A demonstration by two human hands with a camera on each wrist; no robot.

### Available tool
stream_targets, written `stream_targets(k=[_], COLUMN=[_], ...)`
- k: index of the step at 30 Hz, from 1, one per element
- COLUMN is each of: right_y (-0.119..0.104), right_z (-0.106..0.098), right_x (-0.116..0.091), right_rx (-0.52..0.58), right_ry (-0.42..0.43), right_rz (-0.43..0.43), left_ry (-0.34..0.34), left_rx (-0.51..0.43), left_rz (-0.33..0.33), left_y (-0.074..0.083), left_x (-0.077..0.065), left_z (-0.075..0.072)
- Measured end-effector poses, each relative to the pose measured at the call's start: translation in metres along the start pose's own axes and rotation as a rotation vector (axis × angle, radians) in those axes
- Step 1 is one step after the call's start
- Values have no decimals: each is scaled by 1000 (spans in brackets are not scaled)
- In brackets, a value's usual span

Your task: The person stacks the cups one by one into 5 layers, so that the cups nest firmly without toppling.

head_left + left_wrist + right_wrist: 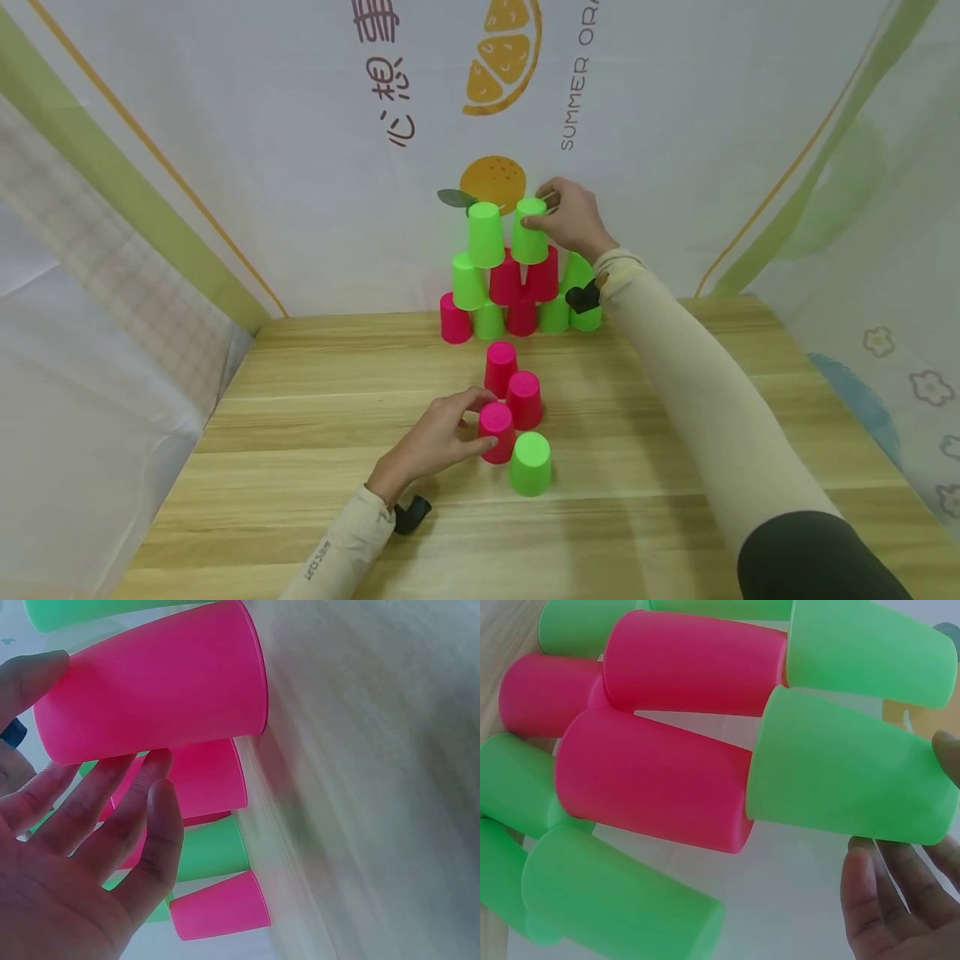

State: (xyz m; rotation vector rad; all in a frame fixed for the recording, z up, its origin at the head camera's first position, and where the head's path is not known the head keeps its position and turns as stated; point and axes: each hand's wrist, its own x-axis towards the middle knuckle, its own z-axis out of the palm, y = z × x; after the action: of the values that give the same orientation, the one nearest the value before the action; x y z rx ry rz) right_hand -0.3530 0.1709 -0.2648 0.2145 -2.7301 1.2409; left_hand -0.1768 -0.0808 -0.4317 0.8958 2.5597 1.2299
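Upside-down plastic cups form a stacked wall at the back of the table. My right hand (576,218) holds a green cup (529,240) by its upper end, thumb on one side and fingers on the other. That cup's rim sits on the pink cups (656,780) of the row below, beside another green cup (486,235) on the top level. Nearer the front, my left hand (437,435) has its thumb and fingers around a pink cup (497,429), which stands upside down on the table. In the left wrist view, the thumb (34,679) touches its upper end.
Close to the left hand stand a green cup (530,464) and two more pink cups, one (524,400) partly behind the held one. The wooden table (337,367) ends at a white printed cloth (315,208) behind the wall of cups. More cloth hangs at both sides.
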Motion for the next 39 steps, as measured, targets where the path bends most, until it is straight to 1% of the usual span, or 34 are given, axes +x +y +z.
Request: stream_targets(k=[7,10,13,16,20,23,25,28,30,33,36,39], right_y=[3,7,13,19,27,34,41,51,58,68,75,79], right_z=[-2,-6,-12,-19,-24,-21,-14,2,16,34,50,61], right_x=[-8,-16,-27,-40,-62,-80,-93,-113,-125,-144,-161,-173], right_rx=[-45,-63,-68,-72,-56,-36,-18,26,49,60,84,127], right_ry=[13,29,45,58,55,34,17,-27,-68,-162,-274,-382], right_rz=[-21,-36,-42,-43,-51,-60,-68,-80,-98,-126,-169,-227], left_ry=[-7,-11,-7,3,29,52,58,65,68,76,76,71], left_rx=[-11,-13,3,21,47,91,120,147,146,147,157,169], left_rz=[3,-6,-3,-2,-3,5,10,20,35,89,141,165], left_y=[1,3,5,9,16,23,30,40,47,56,67,81], left_x=[1,2,2,3,6,11,15,24,31,46,64,83], left_z=[0,-2,-6,-14,-31,-46,-57,-74,-84,-96,-104,-111])
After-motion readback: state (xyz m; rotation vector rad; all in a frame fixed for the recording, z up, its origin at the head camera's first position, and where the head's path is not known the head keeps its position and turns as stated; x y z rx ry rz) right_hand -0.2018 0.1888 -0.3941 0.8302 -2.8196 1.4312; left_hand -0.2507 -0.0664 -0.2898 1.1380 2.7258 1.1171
